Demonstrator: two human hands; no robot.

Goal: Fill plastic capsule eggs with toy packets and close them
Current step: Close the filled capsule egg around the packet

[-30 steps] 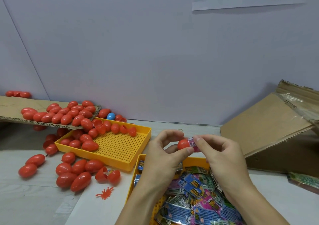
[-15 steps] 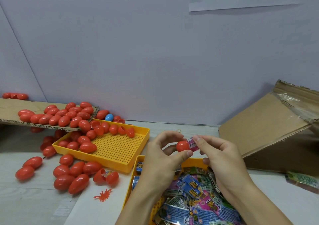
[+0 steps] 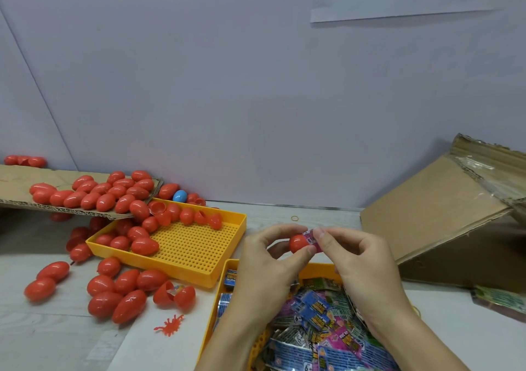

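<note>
While the left hand (image 3: 263,259) grips a red capsule half (image 3: 297,243) between curled thumb and fingers, the right hand (image 3: 360,259) pinches a pink toy packet (image 3: 312,239) at the half's open mouth. Both are held above the yellow tray (image 3: 227,268) of packets (image 3: 316,311). Closed red eggs (image 3: 125,293) lie left.

The pale worktop (image 3: 284,216) carries two yellow trays (image 3: 182,268), loose red eggs (image 3: 125,282) (one blue (image 3: 180,196)), and a cardboard box (image 3: 444,222).
</note>
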